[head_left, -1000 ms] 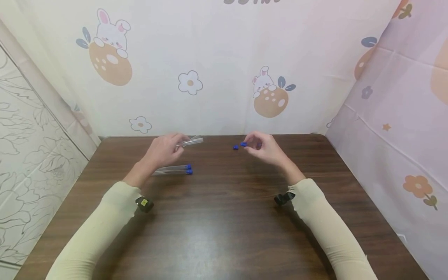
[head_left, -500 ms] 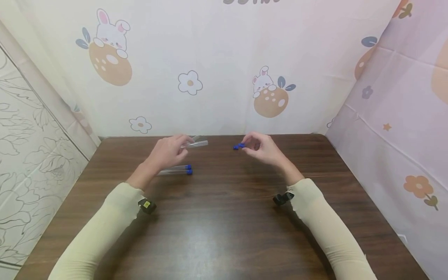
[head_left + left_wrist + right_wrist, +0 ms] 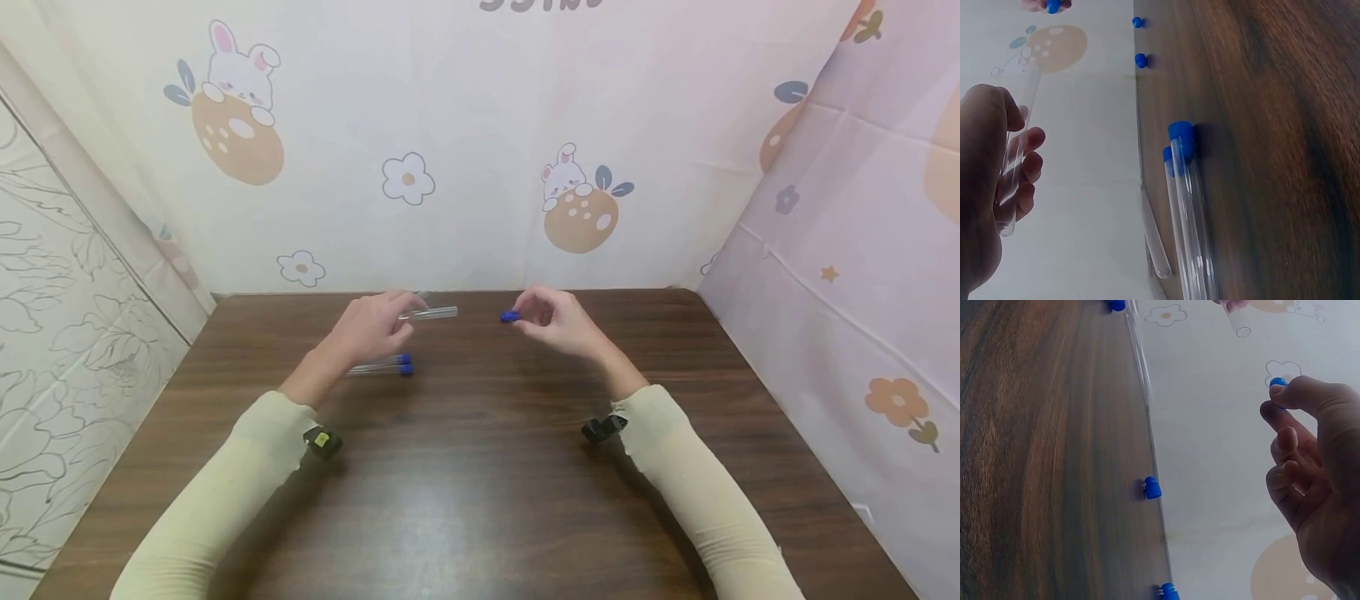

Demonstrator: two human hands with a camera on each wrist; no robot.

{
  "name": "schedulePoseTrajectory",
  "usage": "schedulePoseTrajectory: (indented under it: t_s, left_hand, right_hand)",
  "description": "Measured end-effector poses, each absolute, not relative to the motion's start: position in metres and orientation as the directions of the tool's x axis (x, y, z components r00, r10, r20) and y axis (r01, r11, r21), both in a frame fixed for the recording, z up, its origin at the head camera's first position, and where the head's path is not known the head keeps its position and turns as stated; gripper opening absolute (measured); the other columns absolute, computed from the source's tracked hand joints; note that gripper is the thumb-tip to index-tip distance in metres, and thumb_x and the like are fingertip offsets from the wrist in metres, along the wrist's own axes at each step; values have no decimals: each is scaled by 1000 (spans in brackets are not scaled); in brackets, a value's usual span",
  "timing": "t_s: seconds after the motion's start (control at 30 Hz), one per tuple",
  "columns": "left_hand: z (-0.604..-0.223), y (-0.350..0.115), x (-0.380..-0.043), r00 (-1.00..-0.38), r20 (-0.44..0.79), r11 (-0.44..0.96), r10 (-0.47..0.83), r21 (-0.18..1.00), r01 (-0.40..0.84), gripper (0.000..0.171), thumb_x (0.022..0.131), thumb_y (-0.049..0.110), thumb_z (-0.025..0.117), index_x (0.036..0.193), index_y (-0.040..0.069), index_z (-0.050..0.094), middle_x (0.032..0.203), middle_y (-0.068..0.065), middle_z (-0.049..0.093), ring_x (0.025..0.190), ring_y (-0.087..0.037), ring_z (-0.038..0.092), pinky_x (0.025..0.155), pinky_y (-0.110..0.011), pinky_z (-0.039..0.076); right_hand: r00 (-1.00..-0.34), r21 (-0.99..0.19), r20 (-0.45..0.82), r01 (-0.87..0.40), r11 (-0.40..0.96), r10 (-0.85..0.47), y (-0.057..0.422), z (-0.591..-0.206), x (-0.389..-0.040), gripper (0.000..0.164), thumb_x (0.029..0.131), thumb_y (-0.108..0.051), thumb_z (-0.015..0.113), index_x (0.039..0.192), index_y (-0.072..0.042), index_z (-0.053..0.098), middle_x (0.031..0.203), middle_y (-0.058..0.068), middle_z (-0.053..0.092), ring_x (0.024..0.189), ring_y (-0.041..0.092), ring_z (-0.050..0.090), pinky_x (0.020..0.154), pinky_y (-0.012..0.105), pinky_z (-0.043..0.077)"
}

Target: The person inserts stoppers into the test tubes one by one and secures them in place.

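Note:
My left hand (image 3: 373, 327) grips a clear, uncapped test tube (image 3: 1015, 156), its open end pointing right towards my other hand. Between thumb and forefinger my right hand (image 3: 1322, 444) pinches a blue stopper (image 3: 1278, 382), held apart from the tube's mouth. Two more blue stoppers lie loose on the table, a nearer stopper (image 3: 1140, 60) and a farther stopper (image 3: 1137, 22). Below my left hand lie test tubes with blue stoppers (image 3: 1191, 206), side by side. Another clear tube (image 3: 1157, 240) lies behind them, near the table's back edge; its far end is hidden in the left wrist view.
The dark wooden table (image 3: 465, 467) ends at the back against a pale printed curtain (image 3: 480, 167). More curtain hangs along the right side. A black wrist camera (image 3: 322, 442) sits at my left cuff, another camera (image 3: 604, 428) at my right.
My left hand has moved right with the test tube, narrowing the gap to the stopper. My right hand has shifted slightly left and down with the stopper.

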State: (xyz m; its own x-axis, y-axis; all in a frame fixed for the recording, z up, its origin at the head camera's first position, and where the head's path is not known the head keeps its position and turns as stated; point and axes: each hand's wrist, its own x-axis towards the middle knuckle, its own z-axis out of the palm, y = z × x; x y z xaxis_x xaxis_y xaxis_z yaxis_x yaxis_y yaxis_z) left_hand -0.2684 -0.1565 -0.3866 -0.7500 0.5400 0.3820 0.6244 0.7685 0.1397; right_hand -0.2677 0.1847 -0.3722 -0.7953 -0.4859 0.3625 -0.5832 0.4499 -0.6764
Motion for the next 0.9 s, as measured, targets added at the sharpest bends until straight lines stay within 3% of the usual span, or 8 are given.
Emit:
schedulePoseTrajectory:
  t_s: [0.27,0.5,0.9]
  left_hand:
    - [-384,-152,-266,-731,377,750,569,127,650,35,90,16,57,123,22,64,98,4,69,52,-8,43,48,-25,34]
    - [-381,-148,-264,-726,381,750,572,114,651,35,91,17,57,125,23,63,88,5,65,53,-9,43,50,-25,34]
    - [-378,-140,-261,-711,400,739,579,112,665,36,89,16,59,124,23,64,83,6,60,51,-7,42,46,-23,31]
  right_hand:
    - [-793,-691,362,-581,430,-490,181,-381,-273,19,87,-1,75,104,-2,67,90,13,74,73,21,61,66,24,48]
    - [-798,-697,347,-571,434,-492,178,-395,-283,21,87,-7,77,106,-11,68,92,8,74,77,23,62,66,25,48]
    - [-769,-688,376,-606,400,-517,172,-397,-285,19,88,-10,77,102,-19,68,85,-1,71,72,16,62,63,25,50]
